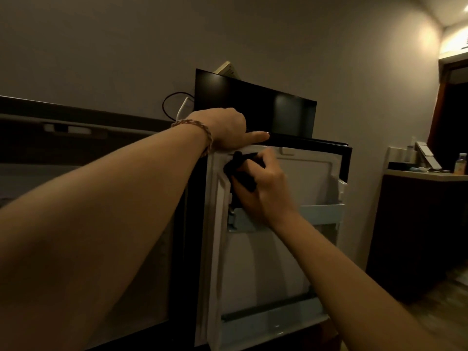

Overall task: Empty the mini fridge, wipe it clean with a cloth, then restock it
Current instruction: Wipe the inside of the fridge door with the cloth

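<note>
One dim room, white door liner [286, 262]

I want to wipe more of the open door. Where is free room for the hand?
Free: the white panel right of the right hand, and the panel between upper shelf and lower shelf. Crowded: the top left corner, where the left hand and dark cloth sit.

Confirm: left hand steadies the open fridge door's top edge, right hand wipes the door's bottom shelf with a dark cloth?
Not the bottom shelf. In the head view the right hand presses the dark cloth near the top of the door liner. The left hand does hold the top edge.
</note>
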